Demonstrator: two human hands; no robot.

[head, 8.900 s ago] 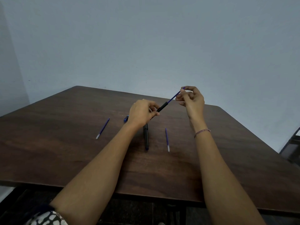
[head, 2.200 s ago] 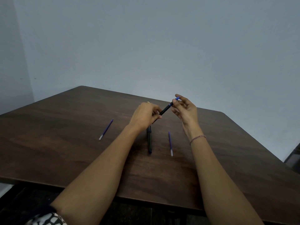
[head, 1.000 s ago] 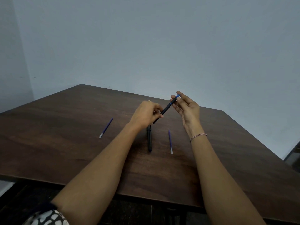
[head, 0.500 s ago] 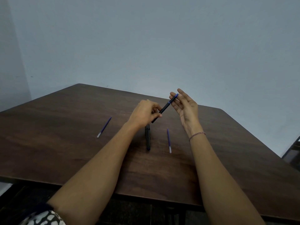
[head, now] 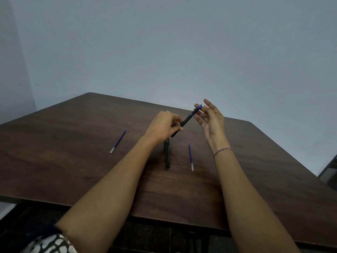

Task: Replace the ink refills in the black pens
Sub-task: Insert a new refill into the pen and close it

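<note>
Grips one pen (head: 186,121) in the left hand (head: 164,125), fingers and thumb curled round its lower end, slanting it up and away toward the right hand (head: 211,121); holds that right hand open, fingers straight and spread, fingertips (head: 205,101) at the blue top end of the pen, touching or just short of it, impossible to tell which; nothing gripped there.

Looks closed up: no refill sticking out, blue end piece seated on top; so, judging by that, likely done or all but done with the first swap, perhaps only a last press or twist of the end to go; cannot tell from here whether the refill inside is the new one.

Below the left hand, flat on the table (head: 63,161), a second pen (head: 167,156), its far end hidden under the hand, in one piece as far as can be seen; yet to be opened, by the look of it. Just right of it, below the right hand and near that wrist, a loose refill (head: 191,157), purple with a pale end nearest the person; well to the left of the left hand, the other refill (head: 118,141), same kind, lying aslant. Cannot say which is spent and which fresh; probably one pulled out and one waiting for the second pen.

Left to do, then: finish closing the held pen; set it down; open the second; swap its refill; close it.
</note>
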